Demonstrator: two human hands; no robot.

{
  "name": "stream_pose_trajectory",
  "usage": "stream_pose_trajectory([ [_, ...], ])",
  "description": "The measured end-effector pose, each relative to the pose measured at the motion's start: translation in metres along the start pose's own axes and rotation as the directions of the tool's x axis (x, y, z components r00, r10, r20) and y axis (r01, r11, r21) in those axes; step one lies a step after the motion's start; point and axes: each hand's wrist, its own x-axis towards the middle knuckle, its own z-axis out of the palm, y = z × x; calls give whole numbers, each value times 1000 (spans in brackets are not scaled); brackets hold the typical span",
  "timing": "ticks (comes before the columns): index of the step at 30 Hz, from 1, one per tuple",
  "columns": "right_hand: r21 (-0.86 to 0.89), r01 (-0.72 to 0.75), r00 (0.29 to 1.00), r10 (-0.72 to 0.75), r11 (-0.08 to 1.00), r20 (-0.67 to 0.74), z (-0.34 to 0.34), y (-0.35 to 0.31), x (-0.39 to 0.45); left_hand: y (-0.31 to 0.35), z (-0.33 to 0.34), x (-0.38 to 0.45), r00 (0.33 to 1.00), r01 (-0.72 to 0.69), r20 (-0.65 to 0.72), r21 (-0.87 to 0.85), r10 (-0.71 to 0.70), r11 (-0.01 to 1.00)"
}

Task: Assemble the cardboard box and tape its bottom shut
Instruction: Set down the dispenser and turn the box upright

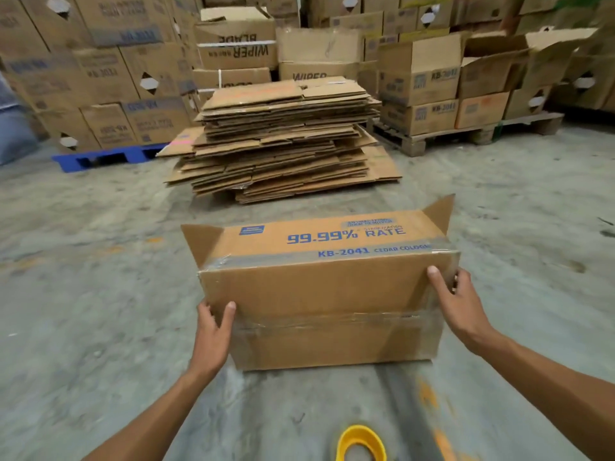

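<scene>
At centre frame, the taped cardboard box (319, 294) sits gripped at both ends: left hand (213, 331) at 8 o'clock, right hand (459, 301) at 3, fingers wrapped round its corners.

Two bare forearms enter from the bottom edge, no sleeve showing on either up to the frame border. The left hand (213, 331) and right hand (457, 304) are ungloved, with no visible ring, watch or wristband.

Grey concrete floor (100, 294); flattened cardboard stack (283, 138); palletised cartons (432, 84) behind.
</scene>
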Motion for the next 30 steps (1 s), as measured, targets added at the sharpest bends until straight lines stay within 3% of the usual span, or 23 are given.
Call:
stream_pose_trajectory([
  [9,143,-6,997,16,990,-73,-4,-21,25,40,-26,31,999,-36,-15,-102,35,994],
  [15,54,-219,973,213,974,93,-11,-53,66,59,-36,63,993,107,67,-99,-101,989],
  [21,-110,-208,946,229,972,229,-10,-64,79,80,-40,89,949,237,204,51,-242,970],
  [26,-73,-266,889,274,961,366,-11,-64,78,87,-32,97,950,169,224,222,-219,960],
  [30,-29,-269,876,257,963,408,-11,-59,78,84,-30,90,962,165,183,207,-204,964],
])
